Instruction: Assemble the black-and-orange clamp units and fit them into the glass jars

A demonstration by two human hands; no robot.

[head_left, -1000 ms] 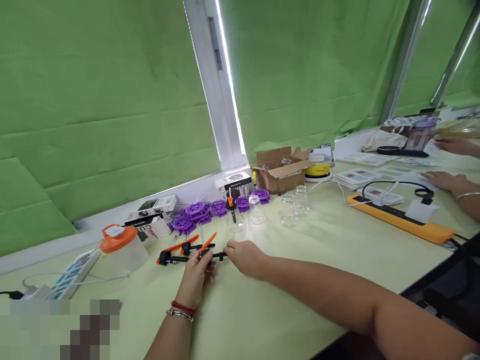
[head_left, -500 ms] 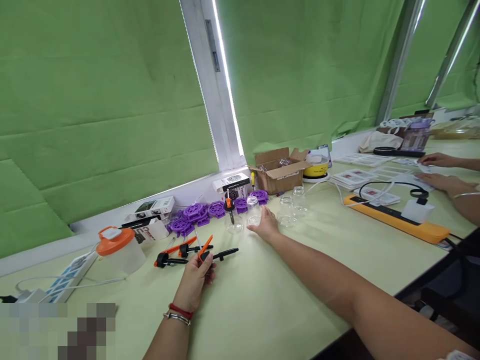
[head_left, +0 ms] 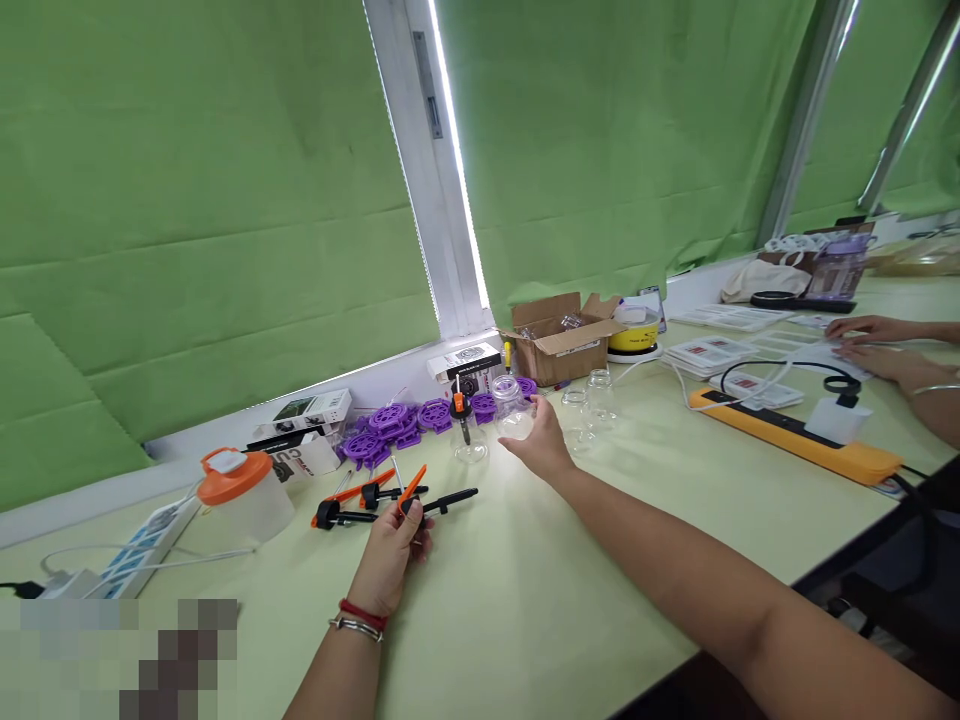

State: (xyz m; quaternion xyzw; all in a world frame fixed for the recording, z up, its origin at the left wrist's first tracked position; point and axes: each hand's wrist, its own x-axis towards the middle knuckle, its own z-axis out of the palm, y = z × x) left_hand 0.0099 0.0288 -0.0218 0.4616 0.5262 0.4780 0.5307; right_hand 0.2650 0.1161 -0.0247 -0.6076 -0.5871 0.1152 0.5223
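Note:
My left hand [head_left: 397, 545] is closed around a black-and-orange dispenser top [head_left: 442, 502], its black nozzle pointing right. My right hand [head_left: 546, 442] grips a clear glass bottle [head_left: 511, 412] between thumb and fingers, and the bottle is tilted slightly. Just left of it stands another glass bottle [head_left: 470, 452] with a black-and-orange top fitted in its neck. Two more clear bottles, one nearer [head_left: 576, 425] and one behind [head_left: 601, 396], stand beyond the right hand. Similar loose dispenser tops [head_left: 341, 516] lie to the left of my left hand.
Purple plastic parts [head_left: 390, 422] lie along the wall by small printed boxes [head_left: 465, 362]. An open cardboard box [head_left: 566, 350] stands behind the bottles. An orange-lidded jug [head_left: 247, 500] is left; a yellow power strip [head_left: 795, 440] lies right, near another person's hands [head_left: 870, 340].
My right hand has drawn the glass bottle up and tilted it. My left hand keeps the dispenser top in nearly the same place. The other person's hands at right have shifted slightly.

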